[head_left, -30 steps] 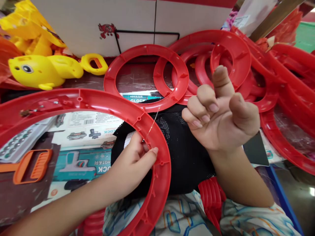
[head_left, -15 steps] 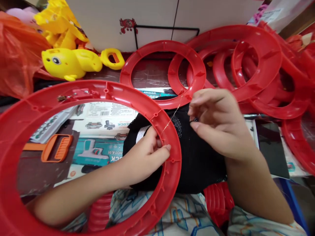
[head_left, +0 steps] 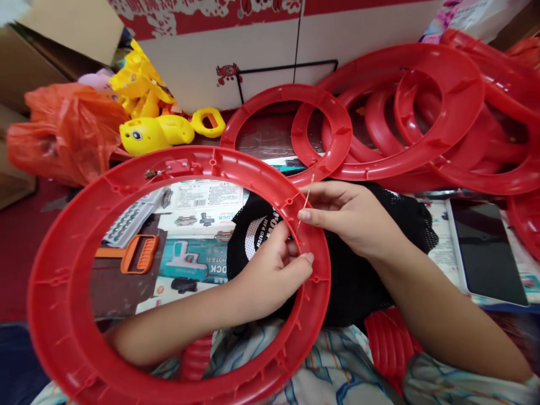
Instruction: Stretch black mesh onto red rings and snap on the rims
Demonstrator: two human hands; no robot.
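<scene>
A large red plastic ring (head_left: 315, 298), hollow side up with ribs and small posts inside, is tilted in front of me. My left hand (head_left: 278, 273) reaches through its opening and grips its right side, thumb over the inner edge. A thin copper-coloured wire (head_left: 311, 188) rises from the channel by my left fingers. My right hand (head_left: 350, 216) pinches this wire between thumb and forefinger, close to the ring. A small red part (head_left: 177, 166) with a brownish lump beside it sits in the ring's upper channel. Black fabric (head_left: 337, 281) with white print lies beneath my hands.
Several red rings (head_left: 459, 112) are piled at the back right. A phone-like dark slab (head_left: 485, 247) lies at the right. Back left are yellow toys (head_left: 156, 132) and an orange bag (head_left: 76, 132). Through the ring show an orange handle (head_left: 141, 254), a grey tray (head_left: 133, 216) and printed packaging (head_left: 196, 261).
My right hand has come down and left to the ring and now pinches the wire close to it. My left hand keeps its grip. The view has shifted, so more shows at the left.
</scene>
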